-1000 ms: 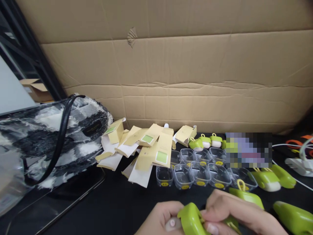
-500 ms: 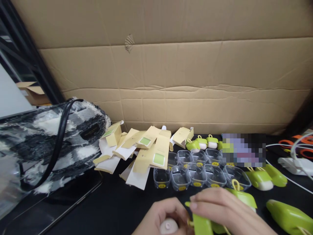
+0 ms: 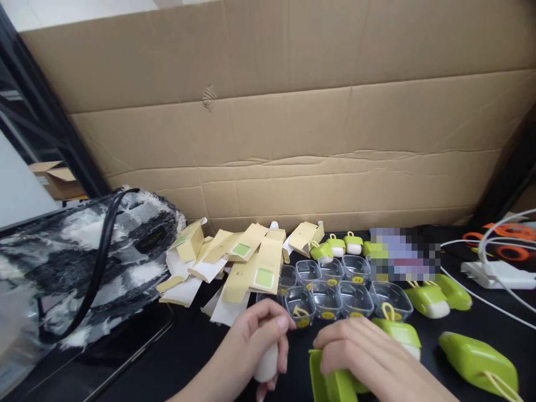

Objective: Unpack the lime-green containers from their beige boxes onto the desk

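My left hand [image 3: 259, 346] is closed round a small cream-white rounded piece [image 3: 267, 363], its lower part showing below the fingers. To the right, my right hand [image 3: 355, 352] grips a bright green plastic shell [image 3: 333, 385] with its fingertips; the shell's lower end is cut off by the picture edge. Just ahead of both hands stand two rows of clear plastic cups [image 3: 355, 298] with yellow stickers. A yellow cord loop [image 3: 299, 312] lies in a front-row cup near my left fingertips. Beside my right hand is a green-and-cream case [image 3: 400, 335] with a yellow loop.
Opened cardboard boxes [image 3: 251, 262] are heaped left of the cups. More green cases [image 3: 479, 360] lie at the right and back. White cables and a charger [image 3: 498, 274] sit far right, near orange scissor handles [image 3: 513, 252]. A shaggy black-and-white bag [image 3: 142, 262] stands left.
My hands have moved apart, the left one to the left with the cream piece. A yellow loop now lies in a front cup. The view has shifted slightly.
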Action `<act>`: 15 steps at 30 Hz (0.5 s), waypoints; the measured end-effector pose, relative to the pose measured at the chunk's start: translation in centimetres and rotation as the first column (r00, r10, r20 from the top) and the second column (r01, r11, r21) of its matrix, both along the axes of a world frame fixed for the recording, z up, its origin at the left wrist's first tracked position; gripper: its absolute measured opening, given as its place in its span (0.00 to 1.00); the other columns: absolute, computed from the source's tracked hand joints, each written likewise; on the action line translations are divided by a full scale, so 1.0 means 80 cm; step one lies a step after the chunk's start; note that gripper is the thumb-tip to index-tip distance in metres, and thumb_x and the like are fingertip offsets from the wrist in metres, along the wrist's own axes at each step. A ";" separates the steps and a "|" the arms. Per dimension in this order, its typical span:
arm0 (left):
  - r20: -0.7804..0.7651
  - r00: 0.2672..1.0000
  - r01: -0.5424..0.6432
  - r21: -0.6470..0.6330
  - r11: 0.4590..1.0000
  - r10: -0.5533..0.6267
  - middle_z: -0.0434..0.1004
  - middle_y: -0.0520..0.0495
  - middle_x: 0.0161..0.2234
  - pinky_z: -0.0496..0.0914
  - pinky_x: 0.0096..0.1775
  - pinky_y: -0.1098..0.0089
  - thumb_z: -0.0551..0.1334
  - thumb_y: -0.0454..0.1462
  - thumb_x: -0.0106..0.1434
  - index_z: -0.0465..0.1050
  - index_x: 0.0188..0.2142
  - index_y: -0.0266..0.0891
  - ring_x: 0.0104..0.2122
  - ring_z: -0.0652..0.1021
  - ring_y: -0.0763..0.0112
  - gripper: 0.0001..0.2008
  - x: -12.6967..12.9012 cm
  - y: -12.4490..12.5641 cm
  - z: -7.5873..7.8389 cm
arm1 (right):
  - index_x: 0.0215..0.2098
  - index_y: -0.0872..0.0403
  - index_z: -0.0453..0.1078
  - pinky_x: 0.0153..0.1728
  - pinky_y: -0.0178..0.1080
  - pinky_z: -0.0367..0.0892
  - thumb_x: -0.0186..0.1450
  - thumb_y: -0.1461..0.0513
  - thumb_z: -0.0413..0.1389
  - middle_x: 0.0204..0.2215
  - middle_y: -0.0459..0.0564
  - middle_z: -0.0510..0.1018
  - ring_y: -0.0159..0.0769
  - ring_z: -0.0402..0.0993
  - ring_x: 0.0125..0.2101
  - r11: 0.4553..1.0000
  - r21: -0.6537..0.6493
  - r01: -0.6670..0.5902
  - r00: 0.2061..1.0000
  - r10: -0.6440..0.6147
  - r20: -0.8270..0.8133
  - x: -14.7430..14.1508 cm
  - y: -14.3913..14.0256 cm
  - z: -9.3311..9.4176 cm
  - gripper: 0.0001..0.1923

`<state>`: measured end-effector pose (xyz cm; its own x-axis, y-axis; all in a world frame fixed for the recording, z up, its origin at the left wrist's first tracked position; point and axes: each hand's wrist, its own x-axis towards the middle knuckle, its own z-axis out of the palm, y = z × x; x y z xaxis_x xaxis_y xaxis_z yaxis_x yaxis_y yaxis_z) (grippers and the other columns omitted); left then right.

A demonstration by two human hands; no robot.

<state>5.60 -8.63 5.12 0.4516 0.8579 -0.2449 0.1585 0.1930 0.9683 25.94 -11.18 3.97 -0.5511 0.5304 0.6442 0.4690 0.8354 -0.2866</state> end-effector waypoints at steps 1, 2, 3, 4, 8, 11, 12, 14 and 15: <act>-0.050 0.997 0.063 0.073 0.995 -0.060 0.64 0.57 0.20 0.58 0.16 0.79 0.54 0.45 0.56 0.61 0.34 0.39 0.16 0.63 0.80 0.12 -0.003 -0.003 -0.001 | 0.33 0.49 0.64 0.33 0.32 0.68 0.72 0.55 0.30 0.31 0.44 0.79 0.31 0.76 0.32 0.999 0.044 0.016 1.000 -0.015 -0.023 -0.004 0.002 -0.008 0.23; -0.116 0.986 0.134 0.156 0.979 -0.116 0.64 0.56 0.24 0.60 0.19 0.79 0.55 0.41 0.54 0.60 0.34 0.39 0.20 0.64 0.80 0.09 -0.006 -0.006 -0.001 | 0.31 0.49 0.63 0.33 0.31 0.68 0.73 0.56 0.29 0.30 0.44 0.79 0.30 0.76 0.31 0.994 0.101 0.036 0.999 -0.032 -0.039 -0.008 0.004 -0.015 0.24; -0.197 0.967 0.211 0.242 0.947 -0.165 0.64 0.55 0.27 0.61 0.23 0.78 0.56 0.36 0.51 0.60 0.35 0.40 0.23 0.64 0.79 0.10 -0.010 -0.009 0.000 | 0.29 0.50 0.63 0.34 0.31 0.68 0.73 0.58 0.29 0.30 0.43 0.80 0.30 0.77 0.32 0.985 0.163 0.065 0.997 -0.058 -0.045 -0.011 0.005 -0.021 0.25; -0.294 0.937 0.285 0.325 0.901 -0.190 0.64 0.55 0.29 0.61 0.26 0.77 0.56 0.32 0.48 0.59 0.36 0.41 0.25 0.65 0.78 0.14 -0.012 -0.012 0.001 | 0.28 0.50 0.64 0.35 0.31 0.68 0.73 0.59 0.29 0.31 0.42 0.81 0.30 0.77 0.33 0.970 0.223 0.098 0.995 -0.090 -0.045 -0.012 0.006 -0.025 0.26; -0.682 0.715 0.576 0.447 0.684 -0.157 0.65 0.55 0.30 0.63 0.29 0.74 0.56 0.28 0.48 0.58 0.41 0.42 0.27 0.69 0.74 0.20 -0.020 -0.011 0.012 | 0.29 0.50 0.68 0.42 0.36 0.69 0.72 0.54 0.37 0.36 0.41 0.82 0.35 0.76 0.43 0.940 0.277 0.198 0.967 -0.233 0.102 -0.009 0.005 -0.018 0.22; -0.823 0.564 0.714 0.442 0.542 -0.071 0.69 0.50 0.37 0.67 0.32 0.72 0.54 0.27 0.52 0.61 0.42 0.41 0.32 0.73 0.69 0.17 -0.023 -0.003 0.016 | 0.35 0.50 0.70 0.42 0.39 0.70 0.69 0.49 0.42 0.41 0.44 0.81 0.38 0.76 0.45 0.947 0.240 0.213 0.936 -0.268 0.228 0.002 0.003 0.001 0.20; -0.847 0.531 0.744 0.448 0.496 -0.031 0.69 0.48 0.39 0.68 0.32 0.72 0.54 0.28 0.52 0.62 0.42 0.41 0.34 0.74 0.68 0.16 -0.025 0.000 0.017 | 0.37 0.50 0.70 0.40 0.39 0.71 0.69 0.48 0.41 0.41 0.46 0.81 0.38 0.76 0.43 0.948 0.237 0.210 0.929 -0.269 0.253 0.008 0.003 0.007 0.21; -0.868 0.495 0.782 0.464 0.415 0.037 0.69 0.46 0.41 0.68 0.33 0.71 0.53 0.29 0.54 0.64 0.40 0.40 0.35 0.74 0.67 0.14 -0.026 0.004 0.016 | 0.39 0.51 0.69 0.35 0.38 0.71 0.69 0.46 0.39 0.37 0.47 0.81 0.37 0.78 0.36 0.950 0.230 0.210 0.904 -0.279 0.324 0.019 0.002 0.016 0.24; -0.866 0.497 0.789 0.479 0.384 0.059 0.70 0.46 0.40 0.69 0.34 0.70 0.54 0.30 0.55 0.65 0.40 0.40 0.34 0.74 0.67 0.13 -0.027 0.005 0.015 | 0.39 0.52 0.69 0.33 0.39 0.71 0.68 0.46 0.38 0.35 0.47 0.81 0.37 0.78 0.33 0.945 0.247 0.216 0.888 -0.295 0.352 0.025 0.001 0.018 0.25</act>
<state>3.43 -8.25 6.31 0.8132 0.5818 -0.0155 0.5805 -0.8087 0.0954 27.92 -11.07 5.43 -0.6363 0.5710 0.5187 0.7130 0.6920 0.1129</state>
